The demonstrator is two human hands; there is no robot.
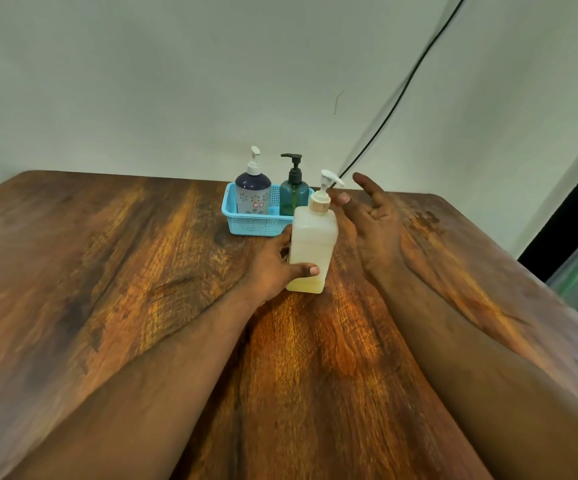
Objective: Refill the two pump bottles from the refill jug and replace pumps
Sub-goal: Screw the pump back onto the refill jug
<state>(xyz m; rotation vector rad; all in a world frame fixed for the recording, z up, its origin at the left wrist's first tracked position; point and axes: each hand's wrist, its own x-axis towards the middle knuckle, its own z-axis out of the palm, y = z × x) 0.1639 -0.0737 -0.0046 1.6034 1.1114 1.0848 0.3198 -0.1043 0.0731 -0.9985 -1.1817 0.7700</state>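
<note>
While the left hand [273,268] grips the white bottle [311,251] before the blue basket [249,223], the right hand [374,226] hovers open-fingered.

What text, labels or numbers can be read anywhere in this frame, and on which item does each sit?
"35" or "JS", too small to settle: handwritten on a small red-bordered white sticker on the dark-blue-topped floral pump bottle in the light blue plastic basket.
No text is visible on the teal pump bottle or the translucent white square pump bottle.
</note>
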